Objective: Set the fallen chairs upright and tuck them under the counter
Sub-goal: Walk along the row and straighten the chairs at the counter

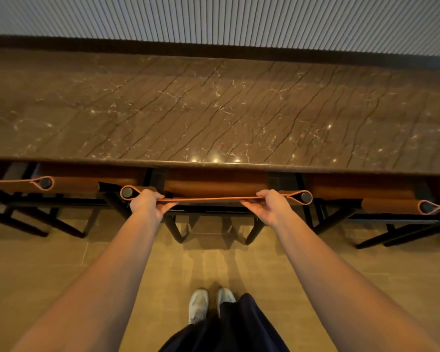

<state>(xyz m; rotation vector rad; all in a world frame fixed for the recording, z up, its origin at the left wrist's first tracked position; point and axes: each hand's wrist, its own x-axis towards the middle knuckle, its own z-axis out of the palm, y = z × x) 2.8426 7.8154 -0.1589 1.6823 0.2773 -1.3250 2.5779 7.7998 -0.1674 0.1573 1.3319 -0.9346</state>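
A chair with a tan leather strap backrest point(208, 199) and black legs stands upright right in front of me, its seat point(215, 185) partly under the brown marble counter point(214, 110). My left hand point(149, 203) grips the strap near its left post. My right hand point(269, 204) grips it near the right post. Both arms are stretched forward. A second upright chair point(69, 185) stands to the left, and a third chair point(391, 205) to the right, both partly under the counter edge.
The counter's front edge point(214, 164) runs across the view, with a ribbed grey wall point(214, 19) behind it. Tan tiled floor point(61, 262) lies in front of the chairs. My white shoes point(208, 303) and dark trousers are at the bottom centre.
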